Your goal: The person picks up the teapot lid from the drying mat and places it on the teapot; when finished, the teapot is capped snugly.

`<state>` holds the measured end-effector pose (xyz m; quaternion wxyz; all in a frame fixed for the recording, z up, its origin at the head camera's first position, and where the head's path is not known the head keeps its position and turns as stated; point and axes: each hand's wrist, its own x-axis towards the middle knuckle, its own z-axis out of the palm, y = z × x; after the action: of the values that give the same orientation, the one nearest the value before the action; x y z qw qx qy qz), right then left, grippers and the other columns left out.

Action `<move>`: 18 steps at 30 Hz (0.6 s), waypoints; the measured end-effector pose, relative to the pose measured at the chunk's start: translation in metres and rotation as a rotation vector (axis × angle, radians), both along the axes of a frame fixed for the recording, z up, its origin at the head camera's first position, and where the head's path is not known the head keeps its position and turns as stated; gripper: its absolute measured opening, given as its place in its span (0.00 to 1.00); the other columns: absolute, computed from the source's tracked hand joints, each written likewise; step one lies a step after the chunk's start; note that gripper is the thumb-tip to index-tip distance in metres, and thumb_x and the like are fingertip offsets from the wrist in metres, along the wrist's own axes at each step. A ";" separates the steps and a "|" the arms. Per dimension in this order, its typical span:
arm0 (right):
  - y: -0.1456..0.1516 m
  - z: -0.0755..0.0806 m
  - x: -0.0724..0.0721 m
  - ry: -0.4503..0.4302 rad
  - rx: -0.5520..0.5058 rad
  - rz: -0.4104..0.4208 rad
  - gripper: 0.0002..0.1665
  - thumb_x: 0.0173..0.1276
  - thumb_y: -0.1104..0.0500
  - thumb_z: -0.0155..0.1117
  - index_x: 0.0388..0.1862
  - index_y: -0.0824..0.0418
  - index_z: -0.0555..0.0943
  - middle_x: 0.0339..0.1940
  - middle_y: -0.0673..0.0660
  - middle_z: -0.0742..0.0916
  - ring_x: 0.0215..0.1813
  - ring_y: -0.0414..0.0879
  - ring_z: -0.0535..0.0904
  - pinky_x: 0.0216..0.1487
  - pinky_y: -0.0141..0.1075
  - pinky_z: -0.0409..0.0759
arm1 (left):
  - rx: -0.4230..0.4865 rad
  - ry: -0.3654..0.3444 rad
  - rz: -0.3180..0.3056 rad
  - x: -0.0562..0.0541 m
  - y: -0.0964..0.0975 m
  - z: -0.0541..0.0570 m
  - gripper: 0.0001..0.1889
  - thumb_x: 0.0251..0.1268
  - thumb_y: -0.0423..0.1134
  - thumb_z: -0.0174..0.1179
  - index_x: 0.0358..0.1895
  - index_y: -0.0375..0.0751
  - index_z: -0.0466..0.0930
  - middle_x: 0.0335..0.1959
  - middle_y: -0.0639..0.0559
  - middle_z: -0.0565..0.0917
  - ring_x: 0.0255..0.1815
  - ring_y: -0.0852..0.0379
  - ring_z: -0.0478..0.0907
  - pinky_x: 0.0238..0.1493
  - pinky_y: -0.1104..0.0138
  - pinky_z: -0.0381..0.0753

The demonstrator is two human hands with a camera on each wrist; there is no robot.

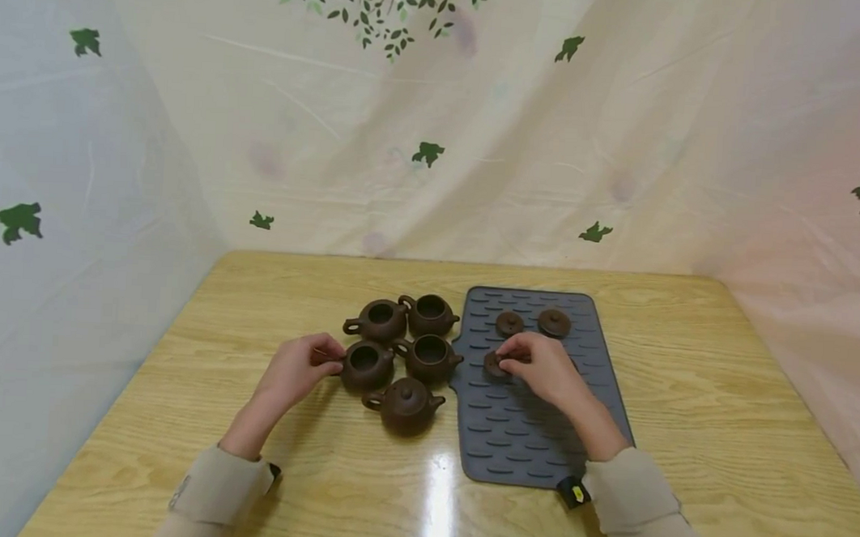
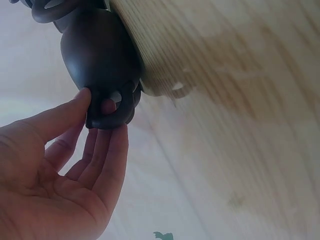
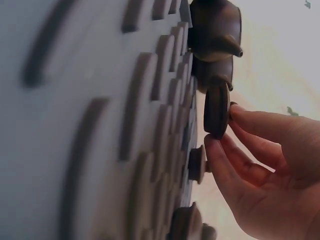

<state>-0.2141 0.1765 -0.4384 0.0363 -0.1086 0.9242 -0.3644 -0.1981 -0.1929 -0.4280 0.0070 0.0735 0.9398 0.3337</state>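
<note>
Lid (image 1: 493, 368) right of centre, pinched by the right hand (image 1: 545, 370), could drop if fingers slip; tugging might tip the teapot (image 1: 369, 371) the left hand (image 1: 297, 372) grips, left of centre.

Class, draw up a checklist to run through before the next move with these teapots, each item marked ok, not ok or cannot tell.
1. Left hand grips handle of open, round, dark-brown, clay-looking teapot: ok.
2. Right hand pinches round, dark-brown, clay-looking lid: ok.
3. Lid clear of the grey, rectangular, rubbery-looking mat: ok.
4. Every teapot covered: not ok; only the nearest teapot is.
5. Held lid fits the gripped teapot: cannot tell.
</note>
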 end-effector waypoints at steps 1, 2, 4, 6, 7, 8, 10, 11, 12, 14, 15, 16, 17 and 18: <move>-0.001 0.002 0.000 0.003 -0.004 0.005 0.07 0.69 0.61 0.67 0.45 0.59 0.85 0.46 0.59 0.88 0.50 0.54 0.85 0.49 0.46 0.84 | -0.001 -0.001 0.001 0.000 0.000 0.000 0.06 0.64 0.31 0.66 0.42 0.40 0.85 0.43 0.43 0.89 0.46 0.46 0.87 0.49 0.54 0.85; -0.003 0.003 0.001 0.008 -0.008 0.011 0.07 0.69 0.61 0.67 0.45 0.59 0.85 0.46 0.59 0.88 0.50 0.54 0.85 0.49 0.46 0.85 | -0.002 -0.001 -0.001 0.000 0.000 0.000 0.05 0.64 0.31 0.66 0.42 0.39 0.85 0.42 0.43 0.89 0.45 0.47 0.87 0.49 0.54 0.85; -0.006 0.007 0.002 0.019 -0.019 0.021 0.07 0.69 0.61 0.67 0.45 0.60 0.85 0.47 0.59 0.88 0.50 0.54 0.85 0.49 0.46 0.85 | -0.004 -0.002 0.000 0.000 -0.001 0.001 0.05 0.64 0.31 0.66 0.42 0.39 0.85 0.42 0.44 0.89 0.45 0.48 0.87 0.48 0.54 0.85; -0.009 0.010 0.003 0.029 -0.030 0.028 0.07 0.69 0.62 0.67 0.45 0.59 0.85 0.47 0.59 0.88 0.51 0.54 0.84 0.50 0.46 0.85 | -0.006 -0.005 0.000 0.000 -0.001 0.002 0.05 0.64 0.31 0.66 0.42 0.40 0.85 0.41 0.44 0.89 0.44 0.49 0.87 0.48 0.55 0.85; -0.010 0.011 0.003 0.034 -0.032 0.032 0.07 0.69 0.62 0.67 0.45 0.59 0.85 0.47 0.58 0.88 0.51 0.54 0.84 0.51 0.46 0.85 | -0.007 -0.005 0.000 0.000 -0.001 0.002 0.05 0.64 0.31 0.66 0.42 0.39 0.85 0.41 0.44 0.89 0.44 0.49 0.87 0.48 0.55 0.86; -0.012 0.013 0.003 0.038 -0.035 0.035 0.07 0.69 0.62 0.67 0.45 0.59 0.85 0.47 0.58 0.87 0.51 0.54 0.84 0.52 0.47 0.85 | -0.008 -0.005 -0.002 0.000 -0.001 0.002 0.05 0.64 0.31 0.66 0.41 0.39 0.85 0.41 0.44 0.89 0.43 0.49 0.87 0.47 0.55 0.86; -0.015 0.015 0.003 0.044 -0.044 0.038 0.07 0.68 0.61 0.67 0.45 0.58 0.85 0.47 0.58 0.87 0.52 0.54 0.84 0.53 0.48 0.84 | -0.009 -0.005 -0.002 0.000 -0.001 0.003 0.05 0.64 0.31 0.66 0.41 0.39 0.85 0.41 0.44 0.89 0.43 0.49 0.87 0.47 0.56 0.86; -0.017 0.016 0.003 0.045 -0.047 0.039 0.07 0.68 0.61 0.67 0.45 0.58 0.85 0.47 0.57 0.87 0.52 0.53 0.84 0.54 0.48 0.84 | -0.009 -0.006 -0.001 -0.001 -0.001 0.003 0.05 0.64 0.31 0.66 0.41 0.39 0.85 0.41 0.44 0.89 0.43 0.49 0.87 0.46 0.56 0.86; -0.018 0.017 0.003 0.047 -0.053 0.042 0.08 0.68 0.61 0.67 0.45 0.58 0.85 0.47 0.57 0.87 0.52 0.53 0.84 0.55 0.48 0.84 | -0.008 -0.007 0.000 -0.001 -0.001 0.003 0.05 0.64 0.31 0.66 0.41 0.39 0.86 0.41 0.44 0.89 0.43 0.49 0.87 0.46 0.56 0.86; -0.022 0.019 0.003 0.052 -0.065 0.049 0.08 0.68 0.62 0.67 0.45 0.58 0.85 0.48 0.58 0.86 0.52 0.53 0.84 0.55 0.48 0.84 | -0.008 -0.009 0.003 -0.001 -0.001 0.003 0.05 0.64 0.31 0.66 0.41 0.39 0.86 0.41 0.44 0.89 0.43 0.49 0.87 0.46 0.56 0.86; -0.023 0.020 0.003 0.054 -0.072 0.051 0.08 0.68 0.62 0.67 0.45 0.58 0.85 0.48 0.58 0.86 0.52 0.53 0.84 0.55 0.47 0.84 | -0.007 -0.011 0.005 -0.001 -0.001 0.003 0.05 0.64 0.31 0.66 0.41 0.39 0.86 0.41 0.44 0.89 0.43 0.49 0.87 0.46 0.56 0.86; -0.025 0.020 0.003 0.057 -0.078 0.055 0.08 0.68 0.62 0.67 0.45 0.59 0.85 0.48 0.58 0.86 0.52 0.53 0.84 0.55 0.47 0.84 | -0.007 -0.013 0.006 -0.001 -0.001 0.003 0.05 0.64 0.31 0.66 0.41 0.39 0.86 0.41 0.44 0.89 0.43 0.49 0.87 0.46 0.56 0.86; -0.026 0.021 0.003 0.058 -0.084 0.058 0.08 0.68 0.62 0.67 0.45 0.59 0.85 0.48 0.58 0.86 0.52 0.53 0.84 0.54 0.47 0.84 | -0.008 -0.014 0.005 -0.002 -0.001 0.003 0.05 0.64 0.31 0.66 0.42 0.39 0.86 0.41 0.44 0.89 0.43 0.49 0.87 0.46 0.56 0.86; -0.028 0.022 0.003 0.060 -0.090 0.062 0.08 0.69 0.62 0.67 0.45 0.59 0.85 0.48 0.58 0.86 0.52 0.53 0.84 0.54 0.46 0.85 | -0.008 -0.015 0.004 -0.001 -0.001 0.004 0.05 0.64 0.31 0.66 0.42 0.39 0.86 0.41 0.44 0.89 0.43 0.49 0.87 0.46 0.57 0.86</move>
<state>-0.2113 0.1488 -0.4164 0.0151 -0.1494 0.9037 -0.4011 -0.1996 -0.1940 -0.4244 0.0139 0.0690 0.9412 0.3304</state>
